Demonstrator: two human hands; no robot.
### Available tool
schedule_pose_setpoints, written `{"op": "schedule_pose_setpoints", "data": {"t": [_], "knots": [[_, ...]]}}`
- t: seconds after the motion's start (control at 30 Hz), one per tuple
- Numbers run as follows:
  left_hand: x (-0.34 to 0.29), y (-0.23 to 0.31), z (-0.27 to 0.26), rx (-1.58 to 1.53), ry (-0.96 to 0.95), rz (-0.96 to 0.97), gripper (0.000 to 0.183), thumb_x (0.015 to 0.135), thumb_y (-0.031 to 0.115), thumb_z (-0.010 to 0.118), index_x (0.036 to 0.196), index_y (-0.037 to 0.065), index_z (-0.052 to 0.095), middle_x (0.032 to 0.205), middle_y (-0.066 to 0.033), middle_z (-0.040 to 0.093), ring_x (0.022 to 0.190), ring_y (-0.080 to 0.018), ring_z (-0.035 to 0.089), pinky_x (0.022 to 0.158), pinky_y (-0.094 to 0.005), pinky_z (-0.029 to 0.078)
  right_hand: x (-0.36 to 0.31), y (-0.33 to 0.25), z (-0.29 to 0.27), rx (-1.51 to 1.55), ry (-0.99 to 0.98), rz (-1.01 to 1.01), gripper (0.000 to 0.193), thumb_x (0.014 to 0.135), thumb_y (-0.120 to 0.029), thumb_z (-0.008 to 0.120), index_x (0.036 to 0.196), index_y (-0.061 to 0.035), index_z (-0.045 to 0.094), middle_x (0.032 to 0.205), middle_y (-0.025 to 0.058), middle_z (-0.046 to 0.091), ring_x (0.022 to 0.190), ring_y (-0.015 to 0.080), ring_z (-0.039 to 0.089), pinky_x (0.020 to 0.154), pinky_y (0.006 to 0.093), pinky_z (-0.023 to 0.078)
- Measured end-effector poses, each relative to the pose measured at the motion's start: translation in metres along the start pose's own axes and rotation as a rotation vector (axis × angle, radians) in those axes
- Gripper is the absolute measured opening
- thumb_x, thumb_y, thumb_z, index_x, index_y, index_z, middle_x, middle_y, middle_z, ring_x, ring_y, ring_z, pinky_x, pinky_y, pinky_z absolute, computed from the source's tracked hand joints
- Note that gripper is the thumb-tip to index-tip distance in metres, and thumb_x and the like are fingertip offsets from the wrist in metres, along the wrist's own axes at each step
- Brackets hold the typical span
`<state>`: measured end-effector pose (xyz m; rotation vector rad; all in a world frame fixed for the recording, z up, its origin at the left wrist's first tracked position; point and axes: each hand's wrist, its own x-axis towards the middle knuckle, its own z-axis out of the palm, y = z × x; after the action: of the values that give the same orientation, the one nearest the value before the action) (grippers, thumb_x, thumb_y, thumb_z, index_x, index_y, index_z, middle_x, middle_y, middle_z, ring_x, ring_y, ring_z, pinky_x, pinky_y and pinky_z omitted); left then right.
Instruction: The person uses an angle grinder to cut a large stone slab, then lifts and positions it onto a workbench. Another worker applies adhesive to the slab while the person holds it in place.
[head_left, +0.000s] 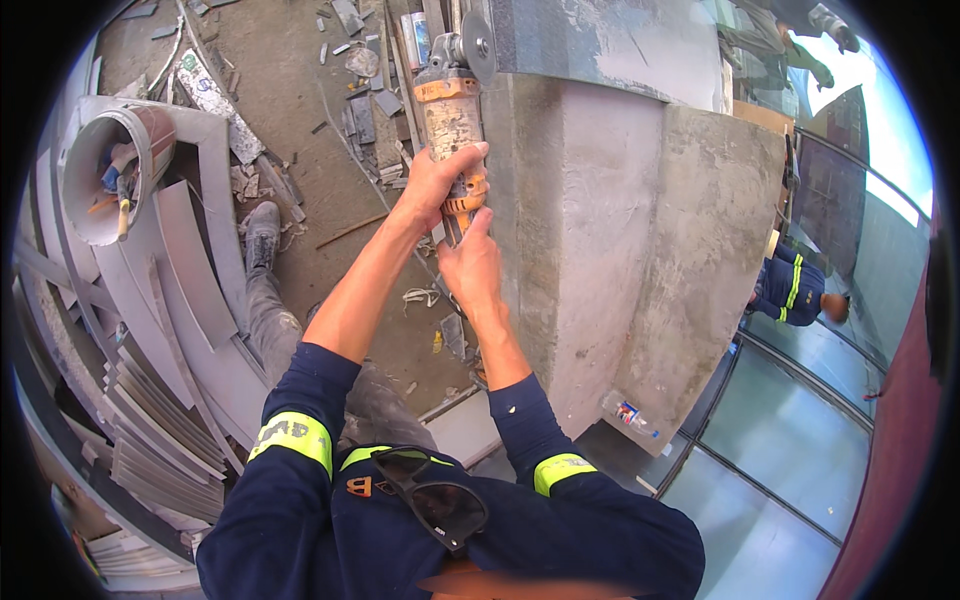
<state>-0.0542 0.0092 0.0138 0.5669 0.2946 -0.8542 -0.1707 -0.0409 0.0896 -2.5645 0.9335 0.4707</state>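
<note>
I hold an angle grinder point(452, 120), with a worn orange body, at the upper middle. My left hand point(436, 188) is wrapped round the rear of its body, thumb across the top. Just behind, my right hand point(472, 268) is closed on the narrow rear end. A round disc point(479, 48) sits at the grinder's far end, close to the left edge of a grey-blue slab point(600, 45). Whether the disc is spinning or touching the slab, I cannot tell. Both arms reach forward in dark blue sleeves with yellow bands.
To the left lies a bucket point(85, 190) with tools in it, near stacked grey strips point(165, 430). Rubble point(365, 110) litters the floor. A concrete ledge point(690, 240) runs along the right, with a plastic bottle point(628, 412) on it. Farther right, a person point(795, 287) appears by glass panels point(790, 430).
</note>
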Motion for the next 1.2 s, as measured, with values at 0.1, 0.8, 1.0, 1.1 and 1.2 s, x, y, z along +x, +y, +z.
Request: {"op": "schedule_pose_setpoints", "data": {"t": [0.1,0.8,1.0,1.1,1.2], "knots": [[0.0,-0.001,0.001,0.001,-0.002,-0.008,0.044,0.092,0.034,0.085,0.114,0.003,0.063,0.09,-0.0116,0.072,0.074,-0.0224,0.075,0.066,-0.0393,0.064,0.0,0.002,-0.001,-0.001,0.015,-0.02,0.062,0.088,-0.014,0.072,0.136,0.0069,0.039,0.098,0.0384,0.072,0.097,0.0592,0.069,0.083,0.063,0.054],[0.026,0.021,0.003,-0.028,0.02,0.008,0.043,0.088,0.03,0.088,0.11,0.002,0.064,0.086,-0.0108,0.071,0.067,-0.0226,0.074,0.06,-0.0377,0.062,0.027,-0.013,-0.002,0.021,0.007,-0.038,0.067,0.089,-0.017,0.072,0.141,0.0085,0.038,0.104,0.0382,0.073,0.101,0.0587,0.07,0.088,0.0625,0.055],[-0.004,-0.002,0.006,0.017,0.053,0.01,0.043,0.09,0.033,0.086,0.112,0.003,0.065,0.089,-0.011,0.072,0.072,-0.0224,0.075,0.064,-0.0381,0.063,-0.002,0.006,-0.002,0.01,0.008,-0.019,0.064,0.089,-0.016,0.071,0.139,0.006,0.038,0.098,0.0387,0.072,0.097,0.0601,0.069,0.084,0.0644,0.053],[0.008,0.001,0.006,0.025,0.046,0.019,0.045,0.09,0.034,0.086,0.114,0.002,0.065,0.091,-0.0113,0.073,0.073,-0.0225,0.075,0.065,-0.0387,0.064,0.009,0.007,-0.003,-0.012,0.018,-0.031,0.063,0.089,-0.016,0.071,0.138,0.006,0.039,0.098,0.0387,0.072,0.098,0.0601,0.068,0.084,0.0641,0.053],[0.024,0.011,0.005,0.026,0.047,0.027,0.046,0.09,0.034,0.086,0.116,0.002,0.065,0.092,-0.0117,0.073,0.073,-0.0225,0.075,0.065,-0.0391,0.064,0.027,0.001,-0.002,-0.006,0.027,-0.059,0.061,0.089,-0.016,0.071,0.136,0.0068,0.039,0.099,0.0378,0.073,0.099,0.0597,0.068,0.084,0.0635,0.053]]}}
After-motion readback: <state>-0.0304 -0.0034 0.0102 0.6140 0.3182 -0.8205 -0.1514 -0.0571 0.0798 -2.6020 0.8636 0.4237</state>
